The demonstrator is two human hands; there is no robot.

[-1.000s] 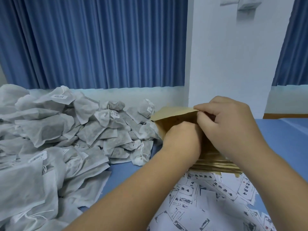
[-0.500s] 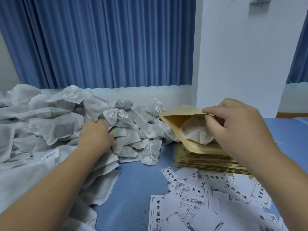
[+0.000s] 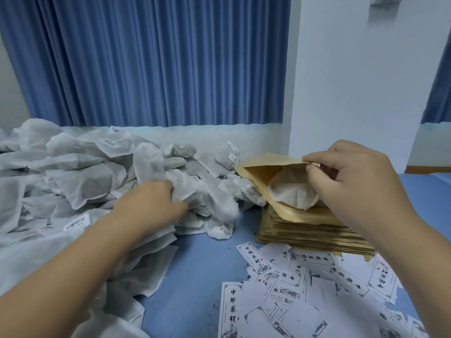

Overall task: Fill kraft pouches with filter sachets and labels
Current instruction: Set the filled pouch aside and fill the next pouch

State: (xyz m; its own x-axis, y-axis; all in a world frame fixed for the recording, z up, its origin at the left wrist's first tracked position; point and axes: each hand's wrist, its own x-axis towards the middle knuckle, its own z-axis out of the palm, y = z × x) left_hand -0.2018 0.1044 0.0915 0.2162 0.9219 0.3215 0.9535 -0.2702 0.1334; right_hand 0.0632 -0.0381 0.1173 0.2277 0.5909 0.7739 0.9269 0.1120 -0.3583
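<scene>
Left hand [image 3: 151, 202] has left the pouch [image 3: 266, 160], fingers apparently gripping another sachet [image 3: 151, 167]; right hand [image 3: 353, 184] pinches the pouch lip open.

A pleated blue curtain [image 3: 158, 59] hangs behind the blue table [image 3: 195, 276], beside a white wall [image 3: 361, 76].

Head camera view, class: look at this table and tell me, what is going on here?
A person is packing kraft pouches with bare hands. The right grip pinches the upper lip of the top pouch on the stack, holding it open; one filter sachet sits in its mouth. The left grip grasps a second sachet from the pile. Printed labels lie loose on the blue table; none shows in the pouch.
</scene>
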